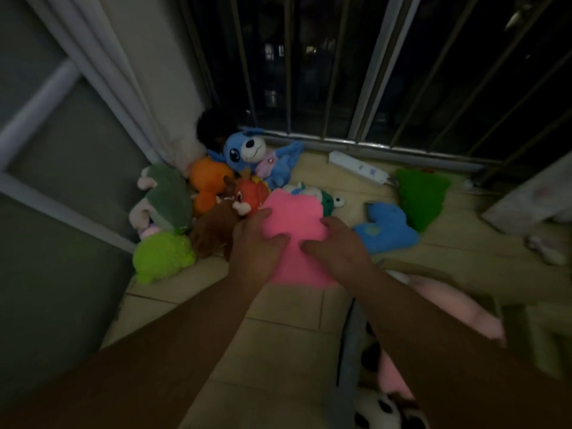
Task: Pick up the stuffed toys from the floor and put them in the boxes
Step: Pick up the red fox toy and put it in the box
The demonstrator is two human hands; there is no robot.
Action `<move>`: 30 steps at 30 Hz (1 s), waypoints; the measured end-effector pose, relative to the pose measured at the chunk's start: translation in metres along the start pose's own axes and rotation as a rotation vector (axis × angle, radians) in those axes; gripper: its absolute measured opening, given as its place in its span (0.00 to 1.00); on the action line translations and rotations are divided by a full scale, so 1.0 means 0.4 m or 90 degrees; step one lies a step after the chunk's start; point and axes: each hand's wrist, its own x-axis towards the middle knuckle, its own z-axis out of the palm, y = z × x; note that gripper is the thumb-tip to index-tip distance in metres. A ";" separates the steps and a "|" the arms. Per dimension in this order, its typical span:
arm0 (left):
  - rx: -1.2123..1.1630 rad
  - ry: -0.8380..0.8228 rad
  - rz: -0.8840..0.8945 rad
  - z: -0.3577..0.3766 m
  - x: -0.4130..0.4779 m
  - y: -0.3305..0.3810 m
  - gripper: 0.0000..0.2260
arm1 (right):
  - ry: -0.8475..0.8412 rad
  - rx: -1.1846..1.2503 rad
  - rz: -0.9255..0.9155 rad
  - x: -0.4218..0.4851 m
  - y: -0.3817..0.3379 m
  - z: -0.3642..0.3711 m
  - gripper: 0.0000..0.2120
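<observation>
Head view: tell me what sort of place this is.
Likely a corner of a home at night: a tiled floor, a curtain beside a barred window, and stuffed toys heaped there. The left hand and right hand grip a pink toy.

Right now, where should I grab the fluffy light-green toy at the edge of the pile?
Probably scoop the light-green toy round its plump body, from above and the near floor side. It is a round lump with no limbs showing, and the grey panel blocks its left.
</observation>
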 end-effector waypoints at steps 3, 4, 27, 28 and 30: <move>0.002 -0.002 0.039 -0.088 -0.065 0.191 0.25 | 0.030 0.024 -0.012 -0.103 -0.124 -0.137 0.35; 0.000 -0.006 0.053 -0.116 -0.090 0.256 0.25 | 0.039 0.033 -0.012 -0.139 -0.165 -0.187 0.35; -0.039 -0.065 0.196 -0.436 -0.568 1.277 0.24 | 0.180 0.055 -0.078 -0.821 -0.725 -1.055 0.32; -0.032 -0.070 0.200 -0.432 -0.586 1.285 0.24 | 0.187 0.050 -0.072 -0.843 -0.721 -1.067 0.31; -0.022 -0.085 0.207 -0.421 -0.617 1.286 0.24 | 0.199 0.049 -0.047 -0.880 -0.707 -1.077 0.30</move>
